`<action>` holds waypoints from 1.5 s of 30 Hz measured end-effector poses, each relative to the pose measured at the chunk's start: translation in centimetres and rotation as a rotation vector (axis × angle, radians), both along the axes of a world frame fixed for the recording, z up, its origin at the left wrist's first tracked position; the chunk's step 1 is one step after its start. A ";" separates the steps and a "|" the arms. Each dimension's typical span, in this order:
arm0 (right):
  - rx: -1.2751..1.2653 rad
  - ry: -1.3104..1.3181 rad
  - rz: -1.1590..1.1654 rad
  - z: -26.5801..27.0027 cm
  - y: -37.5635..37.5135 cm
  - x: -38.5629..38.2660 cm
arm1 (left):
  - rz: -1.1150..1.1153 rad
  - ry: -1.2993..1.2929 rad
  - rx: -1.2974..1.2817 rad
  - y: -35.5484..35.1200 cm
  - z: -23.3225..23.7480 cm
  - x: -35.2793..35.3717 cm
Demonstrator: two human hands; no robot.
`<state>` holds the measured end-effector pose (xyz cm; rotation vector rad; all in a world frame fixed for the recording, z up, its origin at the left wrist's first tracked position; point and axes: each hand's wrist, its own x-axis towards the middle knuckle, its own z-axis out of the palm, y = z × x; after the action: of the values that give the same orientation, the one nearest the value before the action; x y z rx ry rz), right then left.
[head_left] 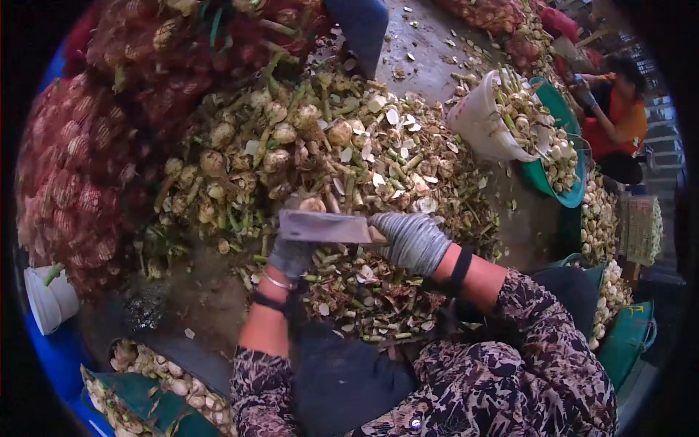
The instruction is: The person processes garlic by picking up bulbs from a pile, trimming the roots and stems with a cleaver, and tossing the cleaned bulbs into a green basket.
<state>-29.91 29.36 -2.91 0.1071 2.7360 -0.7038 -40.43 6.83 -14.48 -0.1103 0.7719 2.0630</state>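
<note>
Our right grip [411, 237], grey-gloved, wraps the handle of a broad rectangular grey metal knife [328, 227]; we cannot tell what our left grip [290, 256], partly behind the blade, holds. Below spreads a brown-green heap of bulbs and trimmings [364, 160]. Left of the heap bulge red mesh sacks [73, 167]; right of it a white plastic bucket [473, 120] tilts, probably for tipping out bulbs. Over the heap's near part, the knife's long axis runs crosswise, free end leftward, perhaps gripped rearward for control.

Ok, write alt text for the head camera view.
A gloved right hand holds a broad knife that partly hides the gloved left hand, over piled garlic and trimmings. Red mesh sacks are at left; a tilted white bucket, at right.
</note>
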 end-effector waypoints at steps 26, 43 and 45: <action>-0.004 -0.016 0.328 -1.6 -5.9 -1.7 | 0.062 1.123 -0.799 -8.1 2.8 6.9; -0.954 0.091 -0.272 1.8 -10.3 -3.7 | 0.210 0.700 -0.550 -7.7 6.8 5.8; -0.755 0.076 -0.142 -1.1 -9.7 -2.5 | -0.226 0.623 -0.771 -8.0 1.5 5.3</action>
<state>-32.42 19.69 -3.97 0.1010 2.3508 -1.7427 -35.13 -1.15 -12.97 0.1982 1.8435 1.4807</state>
